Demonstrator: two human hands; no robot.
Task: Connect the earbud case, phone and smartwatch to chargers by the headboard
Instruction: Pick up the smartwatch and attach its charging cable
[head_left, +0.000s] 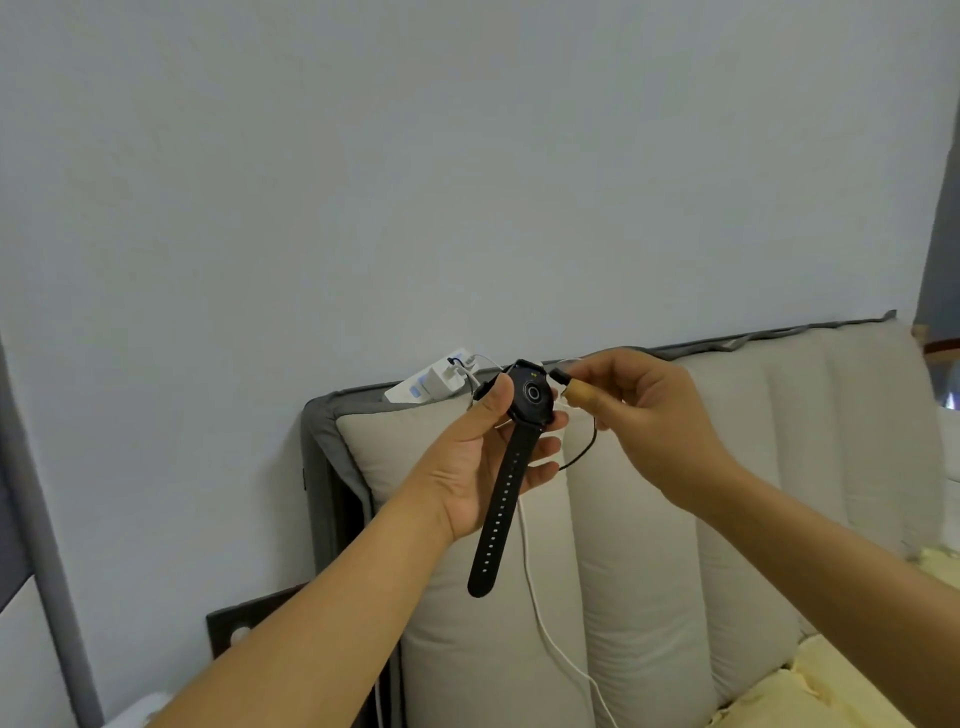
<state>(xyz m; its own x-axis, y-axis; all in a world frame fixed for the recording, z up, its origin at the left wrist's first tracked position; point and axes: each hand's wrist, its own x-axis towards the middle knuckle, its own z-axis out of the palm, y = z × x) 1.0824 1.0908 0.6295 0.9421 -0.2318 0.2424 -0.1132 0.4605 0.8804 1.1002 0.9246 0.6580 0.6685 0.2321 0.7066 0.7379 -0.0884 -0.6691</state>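
My left hand grips a black smartwatch by its body, back side facing me, with the strap hanging down. My right hand pinches a small black charger head just right of the watch body, close to it; whether they touch is unclear. Its thin black cable loops down below my fingers. A white power strip with white adapters plugged in lies on top of the headboard, behind the watch. Neither the earbud case nor the phone is in view.
A white cable runs down the beige padded headboard toward yellow bedding at the lower right. A dark bedside frame sits lower left. A plain wall fills the upper view.
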